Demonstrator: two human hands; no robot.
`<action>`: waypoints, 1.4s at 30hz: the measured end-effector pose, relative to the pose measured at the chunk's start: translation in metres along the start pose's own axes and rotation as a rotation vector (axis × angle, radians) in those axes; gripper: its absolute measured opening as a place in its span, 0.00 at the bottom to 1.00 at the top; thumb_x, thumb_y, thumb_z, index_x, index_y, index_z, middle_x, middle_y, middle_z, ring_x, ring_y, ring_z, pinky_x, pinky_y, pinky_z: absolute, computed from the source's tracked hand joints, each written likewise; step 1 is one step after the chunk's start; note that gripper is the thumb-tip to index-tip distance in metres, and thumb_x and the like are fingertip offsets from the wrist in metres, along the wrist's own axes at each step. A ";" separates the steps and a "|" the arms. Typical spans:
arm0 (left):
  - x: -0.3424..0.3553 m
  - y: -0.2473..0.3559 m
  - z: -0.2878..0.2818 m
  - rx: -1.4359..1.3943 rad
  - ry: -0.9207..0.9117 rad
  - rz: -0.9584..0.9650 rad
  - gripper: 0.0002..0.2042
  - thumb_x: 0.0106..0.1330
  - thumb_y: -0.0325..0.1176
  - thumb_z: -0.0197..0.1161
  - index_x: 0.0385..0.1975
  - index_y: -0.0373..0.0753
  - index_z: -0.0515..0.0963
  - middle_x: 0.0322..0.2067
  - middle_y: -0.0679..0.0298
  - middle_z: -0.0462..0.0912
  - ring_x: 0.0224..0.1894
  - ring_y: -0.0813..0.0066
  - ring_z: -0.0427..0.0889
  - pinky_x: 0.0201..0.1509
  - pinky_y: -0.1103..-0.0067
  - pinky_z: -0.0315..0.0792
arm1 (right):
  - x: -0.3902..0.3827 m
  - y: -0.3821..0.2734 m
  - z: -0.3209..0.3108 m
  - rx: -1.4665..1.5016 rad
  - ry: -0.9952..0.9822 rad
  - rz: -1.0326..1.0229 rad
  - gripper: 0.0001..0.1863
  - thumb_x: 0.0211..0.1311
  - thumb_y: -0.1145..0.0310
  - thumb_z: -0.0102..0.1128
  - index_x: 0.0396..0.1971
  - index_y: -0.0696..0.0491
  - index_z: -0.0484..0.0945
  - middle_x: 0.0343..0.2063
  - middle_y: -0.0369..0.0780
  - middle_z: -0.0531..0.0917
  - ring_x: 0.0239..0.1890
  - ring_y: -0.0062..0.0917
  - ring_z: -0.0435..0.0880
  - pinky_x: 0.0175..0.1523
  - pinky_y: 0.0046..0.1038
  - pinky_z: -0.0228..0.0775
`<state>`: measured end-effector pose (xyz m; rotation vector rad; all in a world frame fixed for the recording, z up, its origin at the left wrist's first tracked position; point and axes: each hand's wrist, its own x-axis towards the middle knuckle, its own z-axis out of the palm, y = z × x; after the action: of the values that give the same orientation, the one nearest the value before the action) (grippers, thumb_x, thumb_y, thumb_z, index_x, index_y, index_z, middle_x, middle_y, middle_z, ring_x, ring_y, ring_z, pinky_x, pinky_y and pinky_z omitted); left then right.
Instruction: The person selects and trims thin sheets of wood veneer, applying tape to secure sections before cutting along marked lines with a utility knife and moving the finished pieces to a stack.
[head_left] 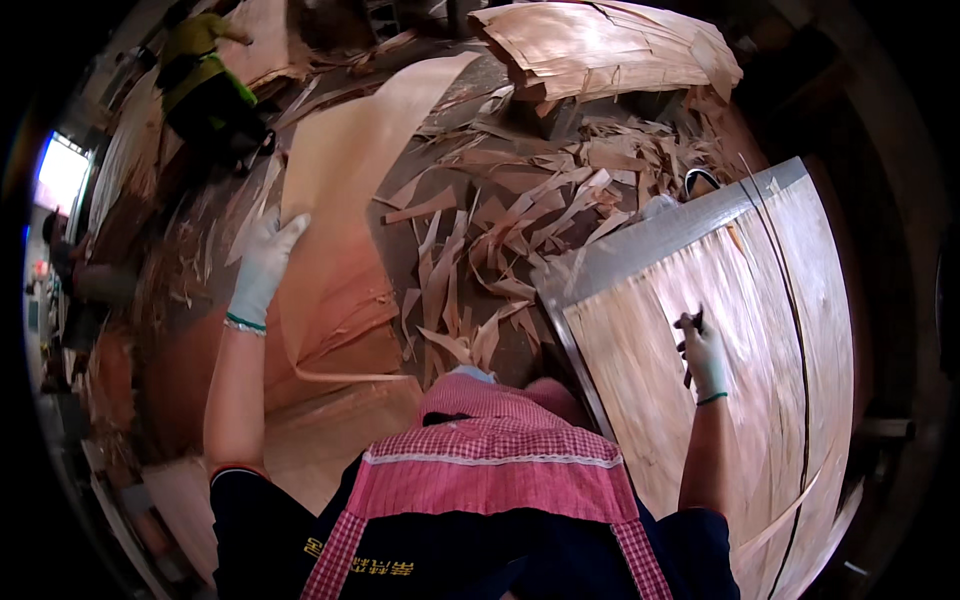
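My left hand (268, 255), in a white glove with a green cuff, grips the left edge of a thin tan veneer sheet (335, 150). The sheet is raised and curved, its far end narrowing to a point. Below it lies a reddish stack of veneer (350, 300). Over the table at right, my right hand (706, 362), gloved likewise, is closed around a small dark tool (690, 322) whose kind I cannot make out. Pale veneer sheets (630, 345) lie under that hand. A long dark strip (790, 290) runs along them.
Torn veneer scraps (540, 215) litter the floor ahead. A grey edge (660, 240) borders the right table's far side. A large veneer stack (610, 50) stands at the back. Another person (205, 80) in a yellow-green top is at the far left, beside more stacked sheets.
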<state>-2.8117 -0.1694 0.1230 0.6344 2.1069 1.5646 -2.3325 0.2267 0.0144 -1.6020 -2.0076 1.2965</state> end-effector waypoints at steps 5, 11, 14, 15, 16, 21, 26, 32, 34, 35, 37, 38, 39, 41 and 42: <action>0.117 0.017 0.029 0.179 -0.123 0.134 0.15 0.70 0.29 0.56 0.53 0.27 0.72 0.47 0.62 0.80 0.47 0.81 0.77 0.53 0.83 0.70 | 0.022 -0.033 0.037 -0.006 -0.004 0.098 0.19 0.68 0.54 0.54 0.39 0.56 0.82 0.19 0.35 0.77 0.19 0.17 0.73 0.25 0.22 0.63; 0.252 0.055 0.136 -0.085 -0.391 0.092 0.16 0.71 0.28 0.56 0.55 0.29 0.72 0.48 0.63 0.80 0.47 0.81 0.77 0.51 0.84 0.71 | 0.063 -0.084 0.072 0.233 0.183 0.082 0.13 0.69 0.63 0.54 0.41 0.57 0.82 0.25 0.33 0.81 0.21 0.15 0.74 0.25 0.20 0.61; 0.307 0.075 0.213 -0.243 -0.525 0.133 0.11 0.70 0.24 0.56 0.49 0.29 0.74 0.41 0.67 0.81 0.39 0.87 0.77 0.42 0.86 0.72 | 0.115 -0.120 0.119 0.312 0.032 -0.081 0.12 0.66 0.72 0.54 0.45 0.56 0.81 0.36 0.38 0.85 0.32 0.19 0.79 0.39 0.21 0.74; 0.321 0.080 0.237 -0.297 -0.551 0.169 0.10 0.69 0.24 0.56 0.48 0.29 0.75 0.40 0.67 0.81 0.39 0.86 0.77 0.43 0.86 0.73 | 0.136 -0.137 0.141 0.322 0.023 -0.116 0.13 0.65 0.73 0.55 0.48 0.56 0.80 0.35 0.36 0.84 0.30 0.17 0.78 0.37 0.20 0.73; 0.334 0.086 0.258 -0.348 -0.562 0.136 0.10 0.69 0.23 0.57 0.47 0.30 0.75 0.40 0.67 0.82 0.39 0.86 0.77 0.44 0.85 0.73 | 0.150 -0.154 0.158 0.580 -0.100 0.002 0.14 0.64 0.73 0.57 0.49 0.55 0.80 0.33 0.34 0.83 0.28 0.15 0.76 0.33 0.18 0.69; 0.350 0.104 0.331 -0.466 -0.892 0.095 0.12 0.68 0.20 0.56 0.50 0.28 0.74 0.43 0.65 0.81 0.43 0.83 0.78 0.48 0.85 0.74 | 0.215 -0.238 0.206 1.271 -0.192 0.028 0.20 0.69 0.73 0.56 0.59 0.49 0.66 0.29 0.29 0.72 0.19 0.08 0.64 0.21 0.12 0.52; 0.384 0.122 0.400 -0.255 -1.050 0.168 0.13 0.69 0.21 0.57 0.52 0.29 0.73 0.45 0.63 0.81 0.46 0.81 0.78 0.50 0.84 0.72 | 0.243 -0.269 0.149 1.233 0.306 -0.166 0.15 0.67 0.70 0.60 0.50 0.58 0.73 0.37 0.31 0.77 0.39 0.13 0.73 0.46 0.18 0.66; 0.429 0.139 0.474 -0.356 -1.406 0.267 0.15 0.67 0.17 0.54 0.52 0.30 0.74 0.45 0.65 0.81 0.48 0.81 0.77 0.54 0.83 0.68 | 0.261 -0.282 0.123 1.100 0.671 -0.274 0.15 0.66 0.74 0.59 0.51 0.60 0.72 0.39 0.32 0.79 0.40 0.12 0.74 0.46 0.16 0.67; 0.441 0.154 0.488 -0.385 -1.578 0.170 0.14 0.67 0.18 0.54 0.52 0.30 0.74 0.46 0.65 0.81 0.49 0.80 0.76 0.56 0.83 0.68 | 0.266 -0.291 0.125 1.129 0.740 -0.226 0.16 0.66 0.73 0.60 0.51 0.61 0.72 0.39 0.32 0.79 0.37 0.11 0.74 0.43 0.17 0.68; 0.446 0.162 0.496 -0.394 -1.653 0.118 0.15 0.68 0.19 0.55 0.53 0.30 0.73 0.47 0.65 0.80 0.50 0.80 0.76 0.57 0.82 0.67 | 0.267 -0.297 0.124 0.998 0.867 -0.216 0.16 0.65 0.72 0.61 0.50 0.61 0.73 0.38 0.32 0.80 0.35 0.12 0.75 0.41 0.18 0.70; 0.454 0.178 0.516 -0.234 -1.852 0.077 0.15 0.68 0.23 0.58 0.53 0.31 0.72 0.49 0.64 0.79 0.51 0.78 0.76 0.57 0.80 0.69 | 0.258 -0.305 0.115 0.581 1.069 -0.111 0.14 0.64 0.69 0.63 0.46 0.59 0.76 0.35 0.34 0.81 0.32 0.14 0.78 0.37 0.21 0.72; 0.456 0.185 0.530 -0.246 -2.010 0.025 0.14 0.69 0.24 0.58 0.53 0.31 0.72 0.49 0.64 0.79 0.51 0.79 0.76 0.57 0.80 0.69 | 0.248 -0.307 0.105 0.447 1.195 -0.127 0.12 0.64 0.69 0.62 0.44 0.58 0.77 0.34 0.36 0.82 0.33 0.17 0.79 0.38 0.21 0.73; 0.456 0.188 0.547 -0.156 -2.139 0.021 0.14 0.69 0.26 0.58 0.53 0.31 0.72 0.49 0.64 0.79 0.51 0.79 0.76 0.57 0.80 0.69 | 0.240 -0.307 0.094 0.599 1.319 -0.141 0.13 0.64 0.71 0.61 0.46 0.58 0.76 0.36 0.36 0.83 0.33 0.19 0.81 0.39 0.22 0.75; 0.449 0.187 0.586 -0.022 -2.326 0.133 0.14 0.71 0.29 0.57 0.52 0.31 0.73 0.46 0.65 0.79 0.48 0.78 0.77 0.54 0.80 0.71 | 0.203 -0.305 0.075 0.878 1.710 0.039 0.16 0.59 0.74 0.63 0.47 0.51 0.74 0.34 0.33 0.81 0.30 0.19 0.80 0.31 0.20 0.72; 0.442 0.183 0.607 0.073 -2.336 0.288 0.13 0.70 0.31 0.59 0.51 0.34 0.74 0.43 0.63 0.81 0.45 0.75 0.80 0.51 0.78 0.73 | 0.182 -0.303 0.066 0.791 1.811 -0.066 0.18 0.60 0.75 0.61 0.51 0.52 0.72 0.35 0.33 0.80 0.32 0.17 0.79 0.33 0.18 0.71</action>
<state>-2.7866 0.6031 0.1054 1.5486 0.1805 0.0207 -2.6374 0.3589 0.1518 -1.2488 -0.3118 0.1089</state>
